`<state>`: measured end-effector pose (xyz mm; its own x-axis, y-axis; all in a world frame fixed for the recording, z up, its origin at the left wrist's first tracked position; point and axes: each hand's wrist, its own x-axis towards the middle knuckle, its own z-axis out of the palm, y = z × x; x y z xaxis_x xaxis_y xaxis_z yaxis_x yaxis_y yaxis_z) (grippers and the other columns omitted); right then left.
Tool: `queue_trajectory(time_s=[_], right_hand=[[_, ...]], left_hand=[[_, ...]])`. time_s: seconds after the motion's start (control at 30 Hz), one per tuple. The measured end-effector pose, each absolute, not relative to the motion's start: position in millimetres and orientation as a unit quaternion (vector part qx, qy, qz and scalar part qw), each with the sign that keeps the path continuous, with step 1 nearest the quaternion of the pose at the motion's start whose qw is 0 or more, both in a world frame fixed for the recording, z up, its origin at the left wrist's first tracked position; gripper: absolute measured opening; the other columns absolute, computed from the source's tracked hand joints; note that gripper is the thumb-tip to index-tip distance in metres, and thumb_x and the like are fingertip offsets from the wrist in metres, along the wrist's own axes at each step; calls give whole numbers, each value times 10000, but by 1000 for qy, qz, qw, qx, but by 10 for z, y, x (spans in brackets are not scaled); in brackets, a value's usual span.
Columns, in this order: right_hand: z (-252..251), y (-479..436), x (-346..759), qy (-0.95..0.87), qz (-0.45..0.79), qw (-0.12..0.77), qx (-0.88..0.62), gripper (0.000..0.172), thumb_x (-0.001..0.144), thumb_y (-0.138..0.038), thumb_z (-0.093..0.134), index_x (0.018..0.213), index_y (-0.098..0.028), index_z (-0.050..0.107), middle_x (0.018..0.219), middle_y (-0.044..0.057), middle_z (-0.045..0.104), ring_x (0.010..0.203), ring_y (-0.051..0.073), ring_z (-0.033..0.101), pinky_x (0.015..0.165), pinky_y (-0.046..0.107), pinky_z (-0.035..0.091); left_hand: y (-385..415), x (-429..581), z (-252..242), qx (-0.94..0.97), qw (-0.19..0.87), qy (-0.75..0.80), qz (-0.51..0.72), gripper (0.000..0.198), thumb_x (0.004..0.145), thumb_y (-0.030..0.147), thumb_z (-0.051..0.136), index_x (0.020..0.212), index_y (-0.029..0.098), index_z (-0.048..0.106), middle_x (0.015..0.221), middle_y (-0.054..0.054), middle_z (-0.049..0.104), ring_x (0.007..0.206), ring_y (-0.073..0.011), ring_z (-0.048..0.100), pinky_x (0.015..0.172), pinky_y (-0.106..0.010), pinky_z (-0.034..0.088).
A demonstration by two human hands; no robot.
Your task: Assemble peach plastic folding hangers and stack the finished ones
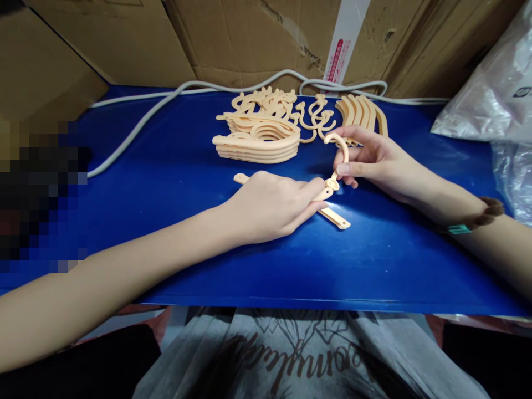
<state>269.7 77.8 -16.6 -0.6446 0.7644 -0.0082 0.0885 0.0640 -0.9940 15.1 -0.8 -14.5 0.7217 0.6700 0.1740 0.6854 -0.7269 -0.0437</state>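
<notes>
Between the thumb and fingers of my right hand (374, 158) is a cream plastic hanger hook (345, 152), its curve pointing up. My left hand (270, 208) pinches a cream hanger arm (323, 194), and the hook's round base meets the arm's holed end; whether they are joined I cannot tell. Under my left hand a second straight hanger arm (336, 218) sticks out toward the lower right. Another cream end (240, 178) shows behind my left hand, its middle covered. A stack of folded hangers (257, 152) lies just beyond.
Behind the stack are a heap of hooks (266, 102), several loose hooks (318, 116) and a row of curved arms (361, 111). A grey cable (143, 124) crosses the blue table (266, 277). Cardboard boxes (249, 44) stand at the back, plastic bags (486, 94) at right.
</notes>
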Motion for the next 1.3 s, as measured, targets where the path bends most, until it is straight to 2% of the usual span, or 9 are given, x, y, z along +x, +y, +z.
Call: queue_trajectory(time_s=[0.27, 0.57, 0.77, 1.0, 1.13, 1.3], right_hand=[[-175, 790, 2712, -667, 611, 281, -321, 743, 820, -459, 1056, 1407, -236, 657, 837, -58, 700, 699, 113, 659, 592, 230, 505], [-171, 798, 2702, -655, 616, 292, -326, 644, 784, -451, 1077, 1271, -244, 710, 819, -68, 705, 658, 87, 627, 557, 207, 493], [-167, 786, 2702, -662, 615, 287, -318, 618, 809, -433, 1063, 1294, -233, 738, 810, -44, 710, 638, 107, 617, 561, 243, 499], [-152, 805, 2710, -644, 635, 298, -305, 486, 811, -372, 1059, 1167, -243, 755, 806, -72, 697, 617, 80, 599, 560, 218, 511], [-162, 838, 2741, -607, 663, 310, -310, 539, 787, -341, 1081, 1189, -234, 738, 808, -78, 705, 627, 65, 603, 556, 190, 502], [-184, 853, 2760, -591, 669, 318, -319, 583, 804, -305, 1068, 1271, -247, 723, 818, -73, 720, 643, 78, 613, 559, 200, 501]], left_hand=[[-16, 180, -88, -921, 60, -382, -40, 429, 1241, 445, 479, 1023, 164, 719, 755, -43, 775, 646, -234, 749, 549, -304, 194], [-18, 149, -123, -920, 79, -377, -73, 423, 1245, 432, 447, 1059, 171, 723, 737, -33, 769, 630, -218, 733, 530, -298, 178], [-12, 154, -143, -924, 72, -366, -80, 402, 1240, 416, 434, 1076, 179, 715, 739, -38, 771, 612, -224, 718, 538, -312, 202], [-18, 150, -110, -918, 67, -382, -83, 379, 1239, 402, 432, 1156, 180, 728, 749, -36, 776, 621, -225, 714, 519, -311, 188], [1, 114, -139, -911, 60, -393, -111, 356, 1237, 405, 442, 1209, 180, 717, 802, -43, 798, 690, -230, 752, 538, -314, 215], [17, 93, -158, -901, 51, -392, -179, 370, 1254, 345, 379, 1236, 178, 709, 1124, -92, 836, 1017, -249, 815, 657, -307, 381]])
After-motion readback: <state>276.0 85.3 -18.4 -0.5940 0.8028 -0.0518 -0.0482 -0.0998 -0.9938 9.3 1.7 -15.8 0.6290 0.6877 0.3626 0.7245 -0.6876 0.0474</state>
